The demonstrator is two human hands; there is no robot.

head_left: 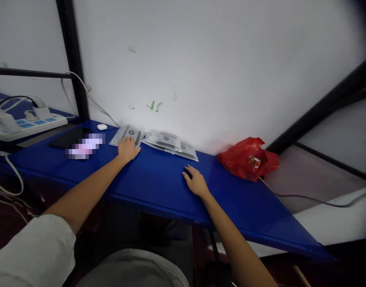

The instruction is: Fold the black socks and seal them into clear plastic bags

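Note:
My left hand point(128, 148) reaches to the back of the blue table point(159, 183) and rests its fingers on a grey plastic packet point(126, 134) lying by the white wall. The fingers look laid over the packet's near edge; a grip is not clear. To its right lie several more flat grey packets point(171, 143), overlapping one another. My right hand point(195, 182) lies flat on the bare tabletop, fingers stretched out, holding nothing, a little in front of those packets.
A red plastic bag point(248, 158) sits at the right by the wall. A dark phone point(69, 137) and a white earbud case point(102, 126) lie at the left. A white power strip point(27, 123) with cables stands far left. Black frame posts point(73, 59) flank the table.

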